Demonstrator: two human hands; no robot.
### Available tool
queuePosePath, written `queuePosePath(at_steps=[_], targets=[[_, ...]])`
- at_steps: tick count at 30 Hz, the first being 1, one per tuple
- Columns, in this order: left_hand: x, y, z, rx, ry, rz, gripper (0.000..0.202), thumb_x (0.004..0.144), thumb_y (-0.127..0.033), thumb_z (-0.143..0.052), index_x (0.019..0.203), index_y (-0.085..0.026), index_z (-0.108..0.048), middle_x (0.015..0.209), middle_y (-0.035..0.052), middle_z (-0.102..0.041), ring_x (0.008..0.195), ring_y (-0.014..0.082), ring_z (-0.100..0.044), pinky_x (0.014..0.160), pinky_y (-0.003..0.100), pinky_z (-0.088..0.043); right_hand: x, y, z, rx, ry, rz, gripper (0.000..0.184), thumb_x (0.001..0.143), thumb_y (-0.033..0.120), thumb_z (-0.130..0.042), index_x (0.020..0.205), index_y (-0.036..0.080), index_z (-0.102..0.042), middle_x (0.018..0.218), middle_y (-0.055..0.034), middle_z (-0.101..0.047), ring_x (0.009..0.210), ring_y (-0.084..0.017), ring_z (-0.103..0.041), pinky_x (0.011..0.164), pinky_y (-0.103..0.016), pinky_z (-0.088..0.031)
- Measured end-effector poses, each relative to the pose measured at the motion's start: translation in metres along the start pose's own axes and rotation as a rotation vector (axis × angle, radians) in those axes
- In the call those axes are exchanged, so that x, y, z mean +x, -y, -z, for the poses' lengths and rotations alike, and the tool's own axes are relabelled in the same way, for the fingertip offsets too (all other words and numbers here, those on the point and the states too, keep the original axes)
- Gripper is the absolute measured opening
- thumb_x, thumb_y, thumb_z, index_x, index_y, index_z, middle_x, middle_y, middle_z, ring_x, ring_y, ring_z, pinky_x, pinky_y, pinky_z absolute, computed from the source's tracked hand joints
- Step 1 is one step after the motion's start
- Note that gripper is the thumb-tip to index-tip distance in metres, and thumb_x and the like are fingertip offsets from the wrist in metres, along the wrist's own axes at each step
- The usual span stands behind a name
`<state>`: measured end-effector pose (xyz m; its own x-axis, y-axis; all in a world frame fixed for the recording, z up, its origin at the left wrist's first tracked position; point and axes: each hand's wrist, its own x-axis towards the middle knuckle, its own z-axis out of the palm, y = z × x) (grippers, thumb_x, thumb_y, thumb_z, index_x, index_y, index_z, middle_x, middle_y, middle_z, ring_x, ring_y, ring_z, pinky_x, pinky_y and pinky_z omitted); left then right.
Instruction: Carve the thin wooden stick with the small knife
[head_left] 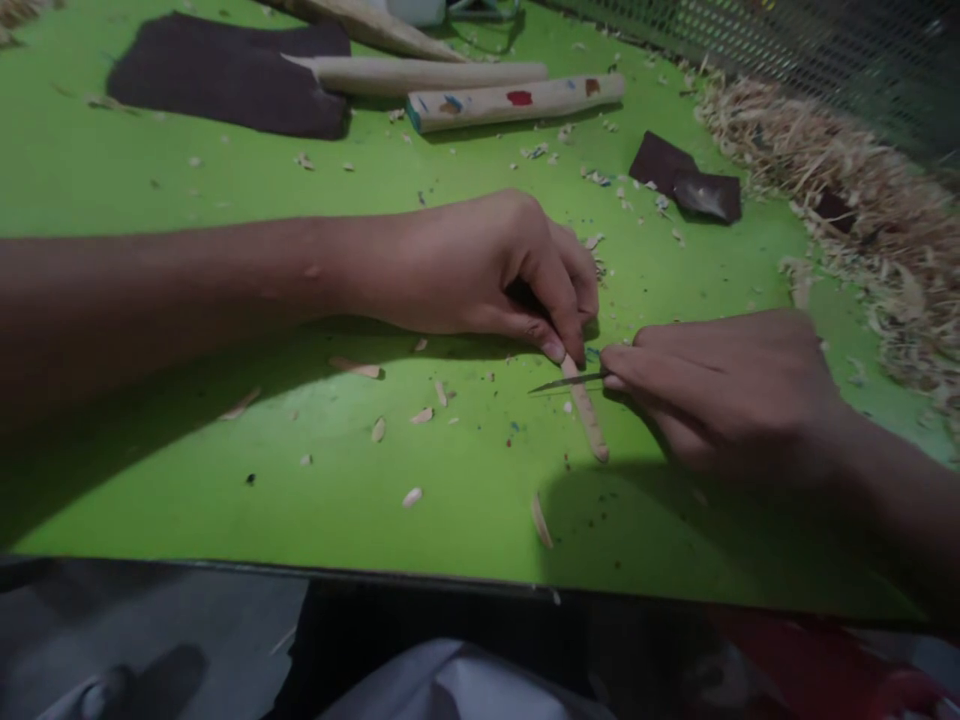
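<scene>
My left hand pinches the upper end of a short, thin wooden stick between thumb and forefinger, its other fingers curled. The stick slants over the green tabletop, its rounded lower end toward me. From the right, my right hand is closed around a thin knife blade; the handle is hidden in the fist. The blade lies across the stick a little below my left fingertips. I cannot tell whether its edge is cutting in.
Wood shavings lie scattered over the green table. At the back are dark brown sandpaper, a paint-marked wooden stick and a plain pointed one. Small dark sandpaper pieces lie right of these. A shavings heap lines a mesh basket.
</scene>
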<state>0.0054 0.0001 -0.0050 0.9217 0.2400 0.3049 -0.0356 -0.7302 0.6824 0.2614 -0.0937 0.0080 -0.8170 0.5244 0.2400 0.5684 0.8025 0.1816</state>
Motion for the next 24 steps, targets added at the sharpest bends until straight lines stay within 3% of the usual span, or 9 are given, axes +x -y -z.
queuePosePath(at_steps=[3,6,12,18,24], targets=[[0.002,0.011,0.0,-0.022,-0.016,-0.074,0.015,0.094,-0.021,-0.075,0.103,-0.023,-0.087,0.104,0.0051,-0.083,0.093,0.0184,-0.073,0.079,0.032,-0.061,0.001,0.002,0.003,-0.024,0.088,-0.065,0.037,0.108,0.028,-0.046,0.081,0.026,-0.071,0.065,0.0009,-0.06,0.061,-0.014,-0.054,0.054,-0.03,-0.025],[0.002,0.015,0.0,-0.052,-0.018,-0.115,0.013,0.089,-0.028,-0.08,0.099,-0.026,-0.088,0.103,0.0059,-0.084,0.09,0.0222,-0.074,0.074,0.036,-0.062,0.003,0.003,0.006,-0.022,0.035,-0.016,0.03,0.102,0.02,-0.05,0.079,0.025,-0.068,0.063,0.0014,-0.057,0.06,-0.014,-0.052,0.054,-0.032,-0.023],[-0.001,-0.005,0.0,0.0,-0.012,0.01,0.018,0.099,-0.01,-0.069,0.105,-0.009,-0.086,0.107,0.0135,-0.082,0.099,0.0177,-0.072,0.086,0.03,-0.057,0.004,0.002,0.004,0.066,0.039,-0.02,0.032,0.107,0.023,-0.048,0.084,0.024,-0.069,0.069,0.0016,-0.064,0.061,-0.013,-0.056,0.057,-0.03,-0.028],[0.0,-0.007,0.0,0.005,-0.015,0.041,0.021,0.092,-0.001,-0.074,0.105,-0.013,-0.086,0.107,0.0096,-0.083,0.096,0.0138,-0.073,0.081,0.023,-0.054,0.007,-0.002,0.005,0.161,0.157,-0.046,0.05,0.115,0.036,-0.036,0.08,0.023,-0.069,0.068,-0.0005,-0.064,0.061,-0.012,-0.06,0.056,-0.027,-0.034],[-0.001,-0.006,-0.001,-0.031,-0.021,0.038,0.021,0.093,0.0,-0.073,0.105,-0.011,-0.086,0.106,0.0113,-0.082,0.094,0.0136,-0.072,0.081,0.022,-0.053,0.005,-0.004,0.005,0.257,0.247,-0.079,0.05,0.114,0.041,-0.036,0.086,0.024,-0.073,0.068,-0.0011,-0.064,0.064,-0.014,-0.063,0.06,-0.025,-0.043]])
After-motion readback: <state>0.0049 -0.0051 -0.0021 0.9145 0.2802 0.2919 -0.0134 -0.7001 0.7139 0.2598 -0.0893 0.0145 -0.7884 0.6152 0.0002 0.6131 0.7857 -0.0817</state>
